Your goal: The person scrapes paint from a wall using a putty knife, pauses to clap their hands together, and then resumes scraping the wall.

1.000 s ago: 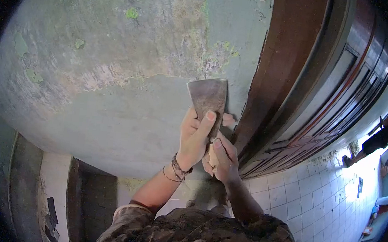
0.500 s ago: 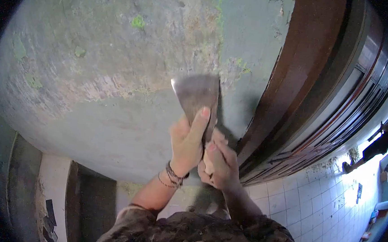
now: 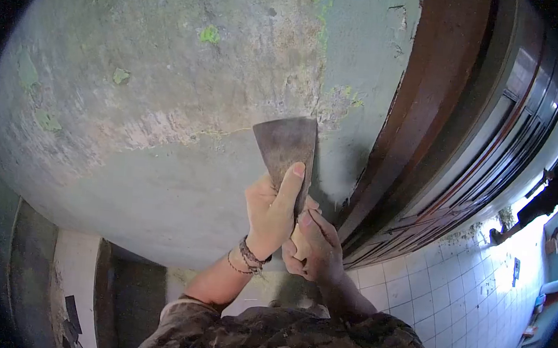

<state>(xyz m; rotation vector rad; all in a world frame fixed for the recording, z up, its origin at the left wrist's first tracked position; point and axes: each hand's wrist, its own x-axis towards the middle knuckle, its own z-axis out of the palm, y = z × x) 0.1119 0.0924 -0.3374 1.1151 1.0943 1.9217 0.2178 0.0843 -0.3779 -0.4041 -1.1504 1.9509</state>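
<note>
A wide metal scraper (image 3: 285, 146) with a pale wooden handle is pressed flat against a grey-green wall (image 3: 167, 101). Its blade edge sits at the line where painted surface meets bare, scraped plaster. My left hand (image 3: 272, 209) grips the scraper from the left, its forefinger stretched up along the blade. My right hand (image 3: 312, 247) wraps the handle just below. A beaded bracelet circles my left wrist.
A dark brown wooden door frame (image 3: 419, 119) runs along the wall's right edge, close to the scraper. White floor tiles (image 3: 451, 302) lie below, strewn with paint flakes near the frame. Green paint patches (image 3: 209, 34) remain on the wall above. A dark recess (image 3: 129, 286) opens at lower left.
The scraper and both hands slid left along the wall, away from the door frame, and the blade edge now rests at the paint line.
</note>
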